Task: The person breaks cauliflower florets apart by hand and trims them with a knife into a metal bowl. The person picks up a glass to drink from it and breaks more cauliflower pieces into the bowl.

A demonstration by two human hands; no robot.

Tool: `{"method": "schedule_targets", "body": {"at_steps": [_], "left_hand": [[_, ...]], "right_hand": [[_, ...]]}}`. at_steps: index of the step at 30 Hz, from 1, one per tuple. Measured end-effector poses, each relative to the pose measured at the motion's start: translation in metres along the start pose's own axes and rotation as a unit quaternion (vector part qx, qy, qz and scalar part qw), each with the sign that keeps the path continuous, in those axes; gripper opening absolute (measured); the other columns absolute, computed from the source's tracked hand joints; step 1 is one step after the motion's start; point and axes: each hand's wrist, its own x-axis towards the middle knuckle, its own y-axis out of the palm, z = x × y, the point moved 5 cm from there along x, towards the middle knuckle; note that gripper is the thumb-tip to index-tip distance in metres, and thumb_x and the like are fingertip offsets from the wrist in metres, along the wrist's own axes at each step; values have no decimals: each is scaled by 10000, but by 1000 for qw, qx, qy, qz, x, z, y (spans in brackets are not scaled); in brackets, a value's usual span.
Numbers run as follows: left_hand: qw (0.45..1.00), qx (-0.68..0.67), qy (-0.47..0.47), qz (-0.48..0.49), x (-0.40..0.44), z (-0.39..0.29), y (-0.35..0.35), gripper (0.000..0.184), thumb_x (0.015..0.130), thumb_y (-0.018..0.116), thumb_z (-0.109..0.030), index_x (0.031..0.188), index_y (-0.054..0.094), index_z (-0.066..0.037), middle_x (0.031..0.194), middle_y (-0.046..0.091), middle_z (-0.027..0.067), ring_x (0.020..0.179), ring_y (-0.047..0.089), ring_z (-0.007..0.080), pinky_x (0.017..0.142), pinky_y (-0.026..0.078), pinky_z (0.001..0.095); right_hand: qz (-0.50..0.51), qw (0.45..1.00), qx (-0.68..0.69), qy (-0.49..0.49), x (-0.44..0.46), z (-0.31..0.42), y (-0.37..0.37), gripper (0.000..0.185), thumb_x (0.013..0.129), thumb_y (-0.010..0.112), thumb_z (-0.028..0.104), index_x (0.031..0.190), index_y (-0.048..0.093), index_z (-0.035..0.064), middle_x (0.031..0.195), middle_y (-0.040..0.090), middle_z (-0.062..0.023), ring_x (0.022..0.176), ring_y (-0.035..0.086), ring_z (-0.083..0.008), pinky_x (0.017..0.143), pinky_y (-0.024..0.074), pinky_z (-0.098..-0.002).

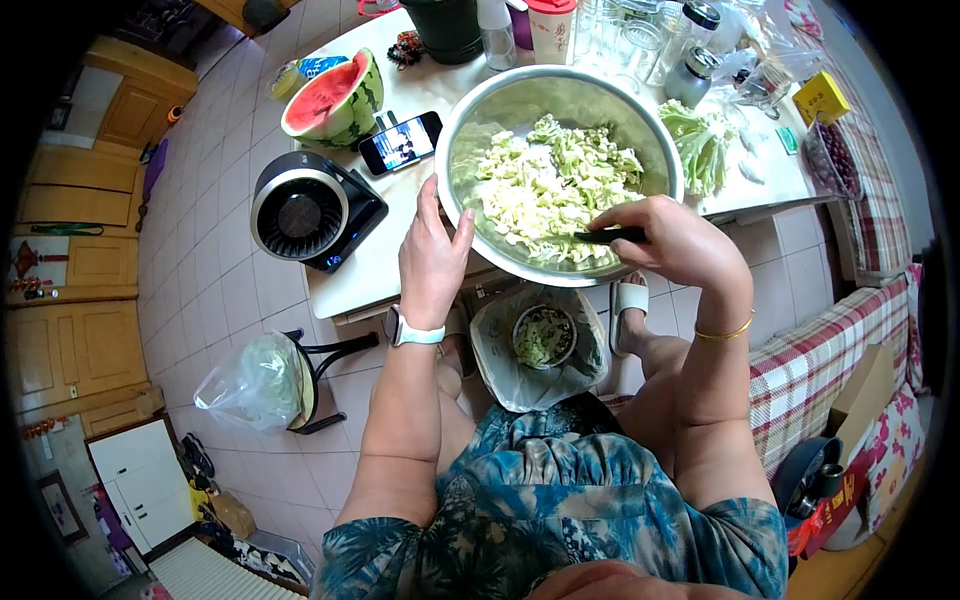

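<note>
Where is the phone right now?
In the head view, the phone is on the table, just left of the metal bowl, with the cut watermelon above-left and a black fan-like device below-left.

1. From my remote post I see a pale table (360,272) carrying a metal bowl (545,95) that juts past its near edge.
2. Left of the bowl sit a phone (402,143), a fan (300,205) and a cut watermelon (338,105); beyond it, a red-lidded cup (551,35); at right, leafy greens (697,150).
3. Below, a tiled floor (215,260) bears a stool (345,347) and a lined bin (492,345).
</note>
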Motion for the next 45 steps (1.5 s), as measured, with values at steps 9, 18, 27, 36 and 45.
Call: {"method": "schedule_targets", "body": {"at_steps": [9,18,27,36,45], "left_hand": [[1000,-12,-15,7,0,-1,0,656,999,676,-236,1544,374,-30,1233,691,291,1053,703,467,867,571,507],[1000,-7,-21,11,0,-6,-1,662,1003,671,-233,1547,363,-16,1132,723,285,985,724,458,816,575,503],[1000,-9,-5,2,-1,-3,0,658,1010,666,-242,1548,360,-17,1109,726,288,978,721,465,823,568,514],[999,-32,11,-7,-1,0,4,638,1022,667,-200,1552,368,-11,1134,728,254,991,734,384,836,567,444],[999,-31,12,-6,0,-1,5,644,1026,660,-208,1560,361,-10,1106,730,246,964,734,379,823,567,444]], "right_hand": [[-268,907,-224,237,-29,-13,-51,249,937,681,181,1145,770,75,855,744,-203,800,733,-359,776,574,-448],[-169,928,-220,250,-10,-41,-32,246,945,651,196,1112,761,51,979,747,-237,941,725,-407,854,576,-490],[-196,955,-130,181,-7,-6,-33,230,944,657,205,1072,759,44,915,738,-236,860,720,-406,832,570,-489],[-163,938,-204,227,-14,-49,-36,247,927,629,192,991,766,-3,896,737,-242,850,719,-418,827,577,-484],[-161,960,97,210,19,-45,-14,328,954,641,232,1120,746,-31,842,745,-210,735,720,-310,765,573,-416]]}}
